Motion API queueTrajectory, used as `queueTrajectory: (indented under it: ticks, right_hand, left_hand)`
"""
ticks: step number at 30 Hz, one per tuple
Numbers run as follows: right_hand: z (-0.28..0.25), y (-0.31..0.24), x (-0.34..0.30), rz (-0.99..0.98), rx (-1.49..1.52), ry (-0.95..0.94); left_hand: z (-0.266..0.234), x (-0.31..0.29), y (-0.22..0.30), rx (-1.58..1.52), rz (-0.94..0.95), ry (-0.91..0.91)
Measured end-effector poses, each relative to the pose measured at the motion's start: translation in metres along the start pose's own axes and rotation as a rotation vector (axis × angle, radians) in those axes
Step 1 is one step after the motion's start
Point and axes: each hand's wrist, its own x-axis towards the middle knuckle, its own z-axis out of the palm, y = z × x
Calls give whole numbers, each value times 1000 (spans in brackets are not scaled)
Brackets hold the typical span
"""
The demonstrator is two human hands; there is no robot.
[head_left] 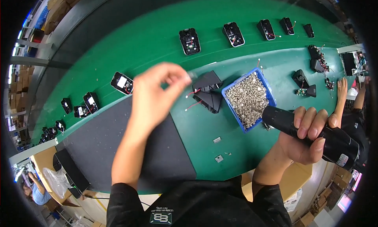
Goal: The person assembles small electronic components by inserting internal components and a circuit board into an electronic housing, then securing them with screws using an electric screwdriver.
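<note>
My right hand is wrapped round a black electric screwdriver, its front end pointing left over the screws. Below that end a blue tray holds a heap of small silvery screws. Up and to the left, my left hand is raised above the bench, thumb and forefinger pinched together. A small blurred bit shows at its fingertips, too indistinct to name. Just right of those fingertips lie two black plastic housings with red wires, between my left hand and the tray.
A green conveyor belt carries several open black housings beyond the bench. A dark mat covers the bench's left part. Small metal plates lie near the front edge. At right are more housings and another person's arm.
</note>
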Motion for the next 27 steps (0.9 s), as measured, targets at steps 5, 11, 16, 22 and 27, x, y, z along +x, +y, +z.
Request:
queueTrajectory:
  ticks: [5, 11, 16, 22, 27]
  right_hand:
    - [2, 8, 2, 26, -7, -34]
    - [1, 13, 3, 34, -37, 18]
    - [4, 16, 6, 57, -26, 24]
    - [4, 13, 9, 52, 8, -50]
    - [9, 13, 7, 53, 39, -39]
  left_hand:
    - [-7, 63, -32, 138, 17, 90]
    - [8, 84, -54, 285, 59, 86]
    - [16, 92, -63, 274, 46, 70]
    - [24, 103, -68, 146, -66, 84]
    - [-3, 88, -61, 268, -129, -7]
